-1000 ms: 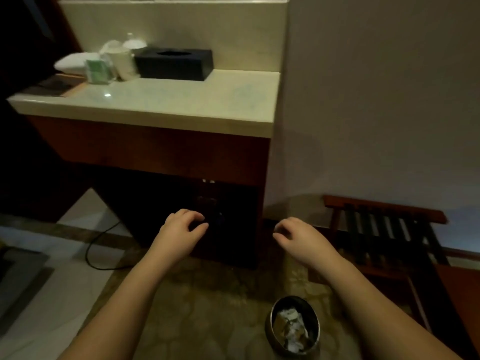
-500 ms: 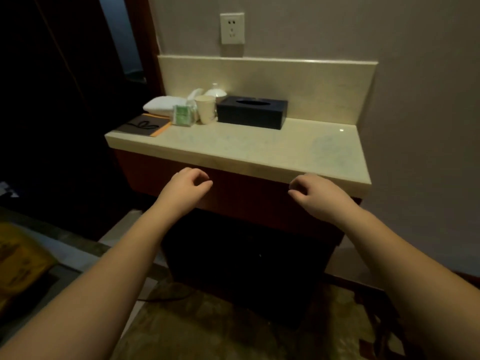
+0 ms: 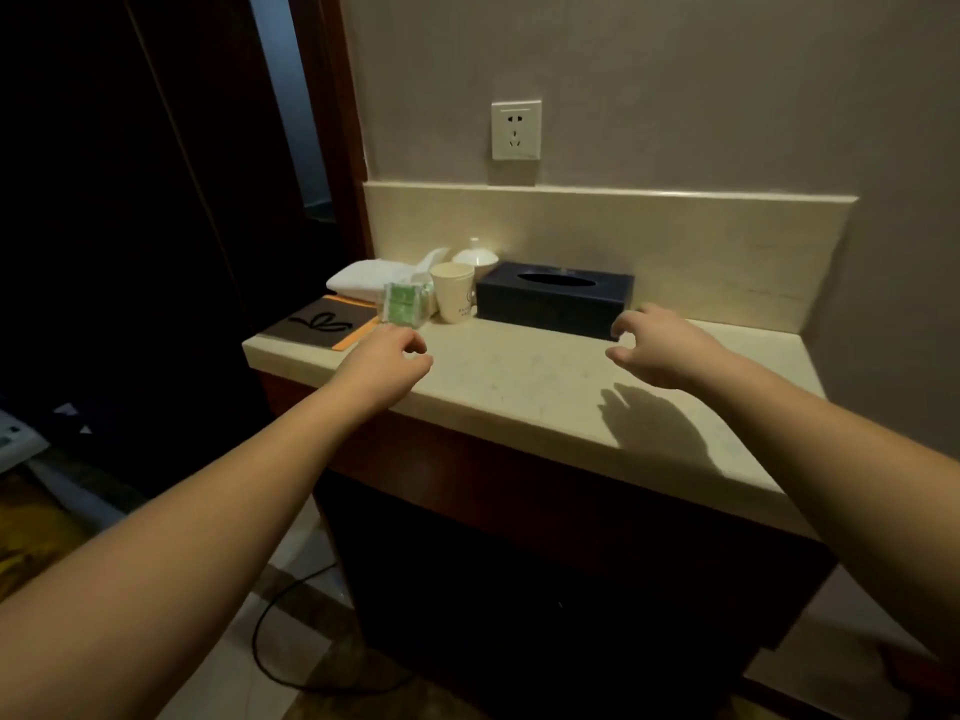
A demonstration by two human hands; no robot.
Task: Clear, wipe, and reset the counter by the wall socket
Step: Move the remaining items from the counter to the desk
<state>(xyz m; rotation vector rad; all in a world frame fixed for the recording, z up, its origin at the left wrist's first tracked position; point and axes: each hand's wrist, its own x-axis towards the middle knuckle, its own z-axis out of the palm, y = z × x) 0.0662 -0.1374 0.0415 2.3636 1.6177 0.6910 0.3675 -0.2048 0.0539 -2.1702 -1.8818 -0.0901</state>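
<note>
I have both hands out over the pale marble-look counter (image 3: pixel 545 392) beneath the white wall socket (image 3: pixel 516 129), and neither holds anything: my left hand (image 3: pixel 387 363) hangs with loosely curled fingers just in front of the small green sachet packet (image 3: pixel 401 302), my right hand (image 3: pixel 667 350) is spread and relaxed near the right end of the dark rectangular tissue box (image 3: pixel 555 297), not clearly touching it. Everything to clear sits clustered at the back left: a folded white towel (image 3: pixel 366 275), a cream paper cup (image 3: pixel 453 298), a white lidded ceramic piece (image 3: pixel 475 256) behind it, and a dark leaflet with an orange edge (image 3: pixel 322 324). I judge the box light but rigid, best taken by its two short ends. The cup should crush easily, so I would grip it low around the wall. The ceramic looks breakable and slick; I would lift it by its body, not its lid.
</note>
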